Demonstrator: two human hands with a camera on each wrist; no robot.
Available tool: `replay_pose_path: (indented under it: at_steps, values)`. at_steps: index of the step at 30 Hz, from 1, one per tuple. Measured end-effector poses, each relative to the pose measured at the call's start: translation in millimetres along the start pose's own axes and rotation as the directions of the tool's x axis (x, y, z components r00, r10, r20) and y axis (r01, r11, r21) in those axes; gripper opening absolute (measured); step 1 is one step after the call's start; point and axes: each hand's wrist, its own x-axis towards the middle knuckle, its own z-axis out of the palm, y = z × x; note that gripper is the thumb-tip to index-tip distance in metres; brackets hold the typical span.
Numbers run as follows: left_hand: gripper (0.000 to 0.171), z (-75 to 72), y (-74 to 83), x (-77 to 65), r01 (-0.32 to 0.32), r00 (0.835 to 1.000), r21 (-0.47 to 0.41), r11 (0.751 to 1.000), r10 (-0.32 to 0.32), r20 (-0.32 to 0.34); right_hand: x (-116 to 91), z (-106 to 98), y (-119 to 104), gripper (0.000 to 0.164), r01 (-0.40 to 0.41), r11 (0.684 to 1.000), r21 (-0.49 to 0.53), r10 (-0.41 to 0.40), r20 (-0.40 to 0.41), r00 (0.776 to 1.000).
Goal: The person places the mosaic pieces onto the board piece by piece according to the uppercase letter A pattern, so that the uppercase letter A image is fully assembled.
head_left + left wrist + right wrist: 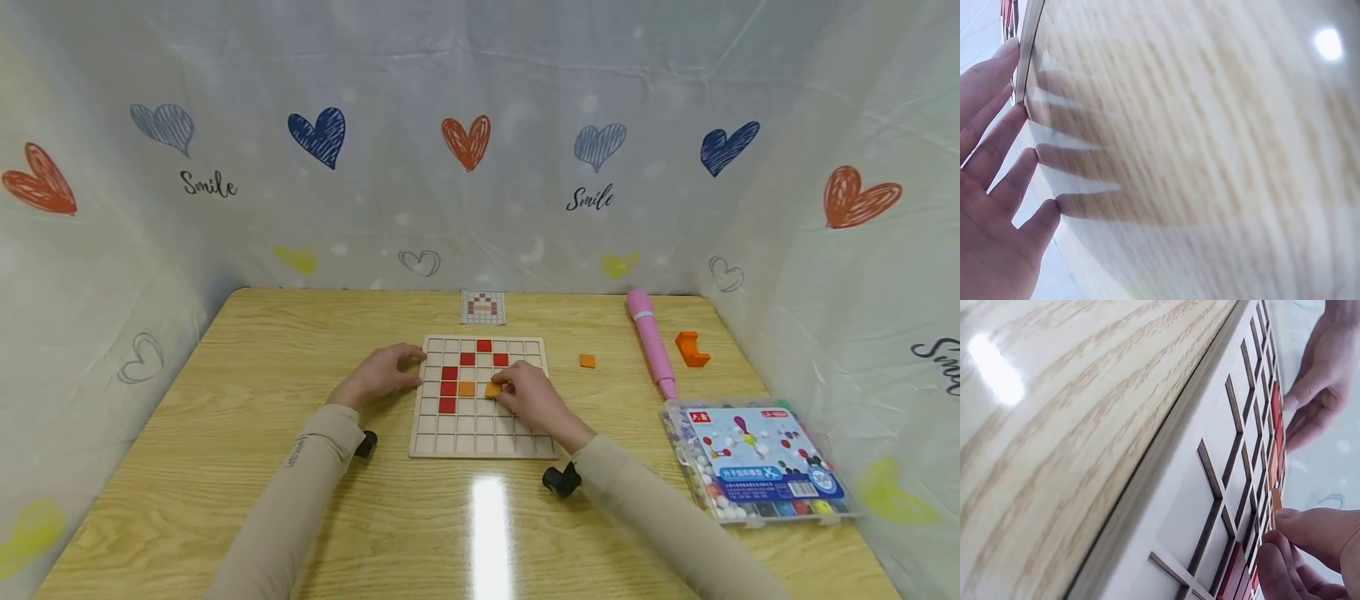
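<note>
A wooden grid board (483, 451) lies on the table with red tiles (447, 389) in several of its cells. One orange tile (467, 389) sits in a cell right of the red column. My right hand (536, 404) pinches another orange tile (1277, 500) between thumb and fingers, low over the middle of the board. More red tiles (1233, 573) show below this hand in the right wrist view; in the head view the hand hides them. With loosely extended fingers, my left hand (378, 373) touches the board's left edge.
Behind the board lies a small pattern card (483, 307). A loose orange tile (587, 361) is to the board's right. Farther right are a pink stick-shaped object (651, 342), an orange bracket-like piece (691, 350) and a clear box of colored parts (761, 458).
</note>
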Motion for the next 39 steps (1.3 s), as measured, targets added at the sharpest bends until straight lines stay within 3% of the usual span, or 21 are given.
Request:
replay_pose_path:
  at_steps: [19,34,39]
  values:
    - [0.048,0.4,-2.5,2.3,-0.031,1.0,0.002,1.0,0.031,0.001,13.5,8.0,-1.8,0.022,0.046,0.998,-0.04,-0.044,0.057,0.997]
    - [0.047,-0.8,0.1,-0.8,-0.037,0.999,0.004,0.999,0.037,-0.005,14.9,9.6,0.0,0.018,0.029,0.999,-0.035,-0.028,0.039,0.999]
    - [0.046,-0.6,-0.9,-0.5,-0.033,0.999,0.002,0.999,0.033,-0.004,13.5,9.4,0.4,0.021,0.012,1.0,0.02,-0.012,0.02,1.0]
